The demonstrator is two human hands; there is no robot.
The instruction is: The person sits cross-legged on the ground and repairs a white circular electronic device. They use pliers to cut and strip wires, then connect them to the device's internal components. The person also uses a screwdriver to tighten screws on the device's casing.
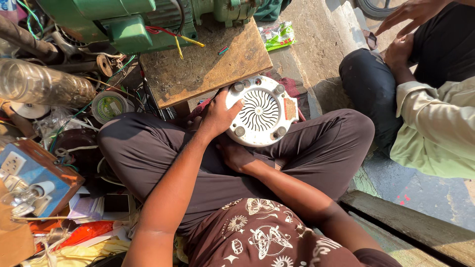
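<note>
Inspection step, judging by the pose: white round appliance base (261,111), underside up, centre frame on lap. Left hand (217,116) spread across its rim; right hand (236,155) cupped beneath. Next: steadying, turning.

I see a small floor-level repair workshop: a green electric motor (133,20) sits on a worn wooden surface (208,64) at the far side, with wire spools (110,105), a socket test board (29,178) and scrap parts piled left.
</note>
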